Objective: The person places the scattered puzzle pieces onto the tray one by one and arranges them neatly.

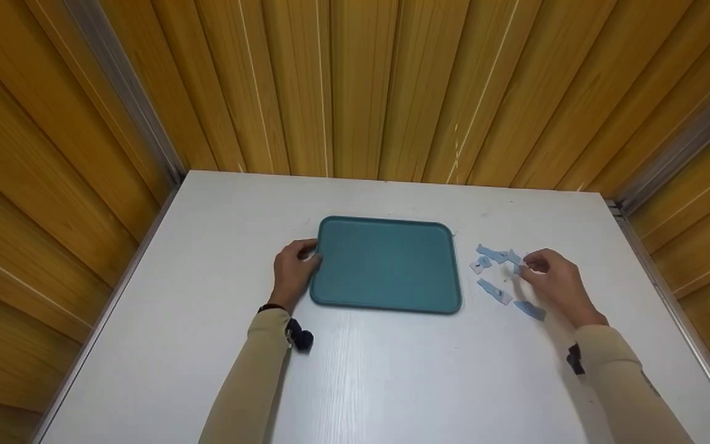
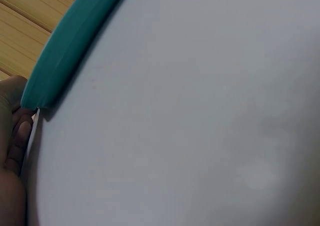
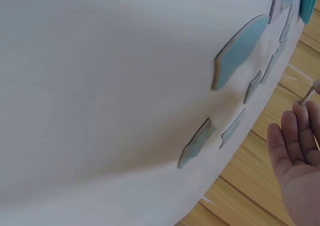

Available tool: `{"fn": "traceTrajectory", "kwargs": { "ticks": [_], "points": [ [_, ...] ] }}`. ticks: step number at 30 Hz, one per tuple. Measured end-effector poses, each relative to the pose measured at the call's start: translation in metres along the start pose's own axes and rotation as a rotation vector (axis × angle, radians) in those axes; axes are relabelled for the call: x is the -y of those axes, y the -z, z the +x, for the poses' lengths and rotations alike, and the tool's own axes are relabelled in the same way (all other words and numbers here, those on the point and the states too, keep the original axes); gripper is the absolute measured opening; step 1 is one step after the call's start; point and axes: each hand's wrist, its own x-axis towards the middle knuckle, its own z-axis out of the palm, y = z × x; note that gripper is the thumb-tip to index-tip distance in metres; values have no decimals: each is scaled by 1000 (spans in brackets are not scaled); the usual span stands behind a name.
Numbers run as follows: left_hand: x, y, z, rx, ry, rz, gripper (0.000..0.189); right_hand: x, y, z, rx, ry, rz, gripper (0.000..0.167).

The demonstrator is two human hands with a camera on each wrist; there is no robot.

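Note:
A flat teal tray [image 1: 386,265] with a raised rim and rounded corners lies on the white table. My left hand [image 1: 293,270] holds its left edge, thumb and index finger at the rim; the left wrist view has the curled fingers beside the teal rim [image 2: 70,50]. To the right of the tray, my right hand [image 1: 557,285] pinches a small light blue piece [image 1: 517,269] between thumb and fingertips; it appears edge-on as a thin flat piece [image 3: 306,95] in the right wrist view. Several irregular light blue puzzle pieces [image 1: 494,291] lie between the tray and this hand.
The white table [image 1: 392,376] reaches back to a wall of yellow-brown wooden slats [image 1: 361,86]. Similar slatted panels stand at both sides, with grey metal posts [image 1: 124,80] at the corners.

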Motion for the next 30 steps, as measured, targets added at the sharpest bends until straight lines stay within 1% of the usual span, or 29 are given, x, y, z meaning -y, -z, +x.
{"fn": "traceTrajectory", "kwargs": {
  "ticks": [3,6,10,13,22,30],
  "points": [
    [0,0,0,4,3,8,33,7,-2,1,12,-3,-2,36],
    [0,0,0,2,-9,12,33,14,-3,1,25,6,0,37],
    [0,0,0,1,-18,11,33,23,-6,1,25,54,1,35],
    [0,0,0,6,-11,11,33,30,-10,1,24,90,-2,33],
    [1,0,0,17,-8,10,33,51,-21,1,30,151,9,31],
    [1,0,0,9,18,-1,33,64,-34,4,22,252,14,27]
  ]
}}
